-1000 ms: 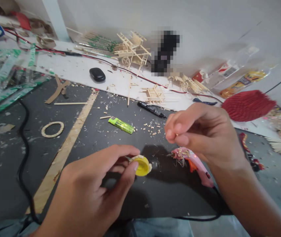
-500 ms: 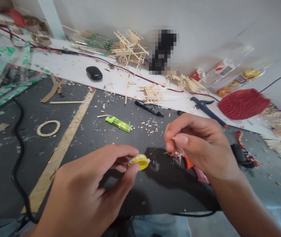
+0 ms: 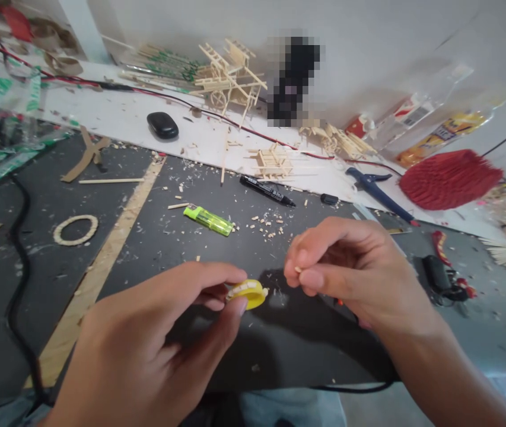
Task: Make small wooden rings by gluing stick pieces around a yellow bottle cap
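Observation:
Between thumb and forefinger, my left hand holds a small yellow ring with short pale wood pieces set along its outer edge. My right hand, to the right of the ring and apart from it, pinches a tiny pale wood piece between thumb and fingertips. Beyond the hands lie a green lighter and scattered small wood pieces. A finished-looking pale ring rests on the dark table at the left.
A black marker lies near the white strip, its cap beside it. Stick models stand at the back. Blue pliers, a red bundle and plastic packaging are at the right. A black cable runs down the left.
My right hand has lowered and moved slightly left, closer to the yellow ring, with the tiny piece now plainer to see. The view has shifted a little.

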A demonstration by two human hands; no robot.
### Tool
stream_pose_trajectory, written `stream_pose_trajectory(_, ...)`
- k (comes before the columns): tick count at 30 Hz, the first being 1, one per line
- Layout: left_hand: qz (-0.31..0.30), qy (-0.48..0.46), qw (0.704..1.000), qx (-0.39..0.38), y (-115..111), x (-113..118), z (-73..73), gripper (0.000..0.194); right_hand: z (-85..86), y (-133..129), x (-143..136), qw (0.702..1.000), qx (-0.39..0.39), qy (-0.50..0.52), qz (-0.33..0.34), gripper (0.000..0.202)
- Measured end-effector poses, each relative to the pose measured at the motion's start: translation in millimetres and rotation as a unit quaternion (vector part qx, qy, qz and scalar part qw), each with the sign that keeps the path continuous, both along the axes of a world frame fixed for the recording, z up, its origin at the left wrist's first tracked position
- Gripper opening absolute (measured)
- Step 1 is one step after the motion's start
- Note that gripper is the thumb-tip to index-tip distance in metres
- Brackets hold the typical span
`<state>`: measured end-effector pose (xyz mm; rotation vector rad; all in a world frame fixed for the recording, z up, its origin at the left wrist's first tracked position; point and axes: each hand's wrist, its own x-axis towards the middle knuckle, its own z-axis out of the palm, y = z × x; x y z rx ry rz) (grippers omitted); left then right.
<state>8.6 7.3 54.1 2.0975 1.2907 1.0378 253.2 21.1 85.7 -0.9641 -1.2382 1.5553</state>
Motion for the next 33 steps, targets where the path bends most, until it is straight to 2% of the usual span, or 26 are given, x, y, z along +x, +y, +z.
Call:
stream_pose_trajectory(5, -0.002, 0.001, 1.000, 0.012, 0, -1, -1.8, 0.009, 2.1, -4, -2, 0.998, -0.037, -0.036, -0.033, 0.030)
stream_pose_trajectory(8, 0.006, -0.002, 1.000, 0.023, -1, -2, -2.5, 0.010, 2.6, -6, -2, 0.997, -0.032, -0.053, -0.038, 0.028)
stream_pose_trajectory(13, 0.015, 0.008, 0.999, 0.036, -1, -3, -1.9, 0.012, 0.7, -6, -4, 0.997, -0.011, -0.060, -0.038, 0.025)
stream_pose_trajectory(22, 0.007, -0.023, 1.000, 0.016, -6, -5, -6.5, 0.013, 2.4, -9, -12, 0.995, -0.034, -0.091, -0.032, 0.023)
stream_pose_trajectory(26, 0.014, -0.044, 0.999, -0.001, -8, -7, -10.0, 0.017, 3.8, -11, -17, 0.990, 0.008, -0.133, -0.036, 0.022)
stream_pose_trajectory(30, 0.015, -0.065, 0.998, 0.009, -6, 3, -9.4, 0.020, 3.5, -14, -21, 0.980, 0.065, -0.179, -0.048, 0.017)
stream_pose_trajectory(33, 0.013, -0.061, 0.998, 0.015, -5, 14, -6.4, 0.024, 4.8, -17, -24, 0.984, 0.034, -0.167, -0.048, 0.013)
